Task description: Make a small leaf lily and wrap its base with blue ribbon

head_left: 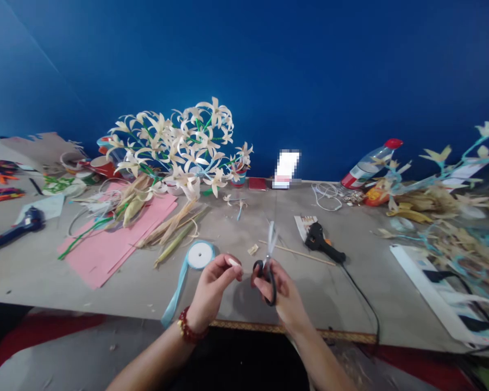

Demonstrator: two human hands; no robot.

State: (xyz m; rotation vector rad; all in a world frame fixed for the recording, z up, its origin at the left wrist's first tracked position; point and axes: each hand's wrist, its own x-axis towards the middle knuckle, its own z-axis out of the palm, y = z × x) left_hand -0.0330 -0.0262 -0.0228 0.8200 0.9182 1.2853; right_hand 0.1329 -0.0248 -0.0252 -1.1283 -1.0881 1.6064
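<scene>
My right hand (279, 285) holds a pair of black-handled scissors (270, 241), fingers in the loops and the blades pointing away from me, slightly parted. Close beside it on the left, my left hand (218, 282) is closed in a pinch on a small whitish piece (233, 263), too small to name. A red beaded bracelet (188, 325) circles the left wrist. Just beyond that hand lies a roll of light blue ribbon (200, 255), its loose end trailing toward the table edge. A thin stick (299, 252) and a small pale scrap (253, 249) lie near the scissors.
Pale husk flowers (195, 141) stand at the back left behind pink paper sheets (118, 239) and dried husks (173, 228). A black glue gun (324, 241) with a cord lies to the right, near a white power strip (427, 293). A blue glue gun (24, 225) lies far left; a bottle (370, 163) leans back right.
</scene>
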